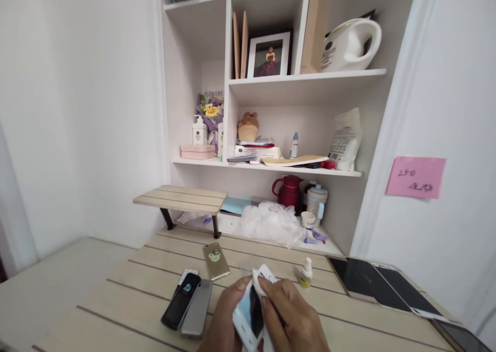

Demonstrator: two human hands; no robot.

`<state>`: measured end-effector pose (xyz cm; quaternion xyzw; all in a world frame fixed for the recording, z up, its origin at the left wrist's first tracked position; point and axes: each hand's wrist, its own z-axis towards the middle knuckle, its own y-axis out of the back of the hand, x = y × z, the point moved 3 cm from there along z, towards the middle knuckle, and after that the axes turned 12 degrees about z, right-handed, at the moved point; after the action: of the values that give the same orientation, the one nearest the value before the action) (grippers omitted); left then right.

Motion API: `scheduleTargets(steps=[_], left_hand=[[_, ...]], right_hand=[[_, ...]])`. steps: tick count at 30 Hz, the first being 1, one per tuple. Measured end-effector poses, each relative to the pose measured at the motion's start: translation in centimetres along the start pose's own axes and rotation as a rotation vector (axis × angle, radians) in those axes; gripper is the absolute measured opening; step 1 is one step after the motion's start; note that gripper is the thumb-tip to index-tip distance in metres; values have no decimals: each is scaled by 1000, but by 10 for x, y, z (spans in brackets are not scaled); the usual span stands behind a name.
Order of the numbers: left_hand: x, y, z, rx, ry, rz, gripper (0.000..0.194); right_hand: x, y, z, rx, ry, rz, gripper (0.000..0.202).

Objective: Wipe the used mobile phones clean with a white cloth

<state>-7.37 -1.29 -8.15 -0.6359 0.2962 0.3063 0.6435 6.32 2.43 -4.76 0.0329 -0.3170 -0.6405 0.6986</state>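
My left hand [222,318] is closed round the left edge of a white phone [242,323], tilted, its screen partly showing. Pinched in the fingers of my right hand [294,316] is a white wipe [257,281], pressed against the phone near its top end. The right fingers cover much of the screen. Left of my hands lie a black phone [182,300] and a silver-grey phone [197,308], side by side and overlapping a white patterned item. A gold phone [216,261] with a round green sticker or grip lies just beyond. A small spray bottle [306,274] stands upright beyond my right hand.
Several dark-screened tablets or phones [382,285] lie along the table's right side. A small wooden riser [182,198] stands at the back left. Behind the table, a shelf unit [310,86] holds a red jug [289,192], a bunched clear plastic bag [269,223] and a cup [308,219].
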Motion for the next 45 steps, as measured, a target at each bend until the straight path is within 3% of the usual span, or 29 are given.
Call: scheduleTargets(steps=[7, 11, 16, 20, 25, 32, 38, 43, 45], left_hand=[[14, 23, 9, -137, 94, 142, 57], [28, 37, 10, -239, 47, 145, 42], [41, 42, 13, -202, 24, 109, 19], [42, 45, 14, -213, 68, 78, 25], [35, 44, 12, -235, 70, 125, 26], [28, 35, 9, -203, 83, 248, 27], [29, 37, 10, -234, 134, 238, 23], [28, 31, 10, -208, 99, 254, 24], [28, 30, 10, -206, 107, 231, 28]], right_hand=[[-27, -6, -10, -53, -150, -91, 32], [-41, -17, -22, -22, -177, -113, 32], [-38, -37, -44, 26, -138, -62, 35], [-27, -44, -57, 118, -154, -11, 38], [-26, -34, -58, 254, -251, 32, 41], [-37, -20, -55, 17, -356, -108, 40], [-9, -31, -50, 227, -207, -55, 39], [-26, -18, -50, 71, -331, -145, 37], [-22, -18, -48, 85, -319, -129, 37]])
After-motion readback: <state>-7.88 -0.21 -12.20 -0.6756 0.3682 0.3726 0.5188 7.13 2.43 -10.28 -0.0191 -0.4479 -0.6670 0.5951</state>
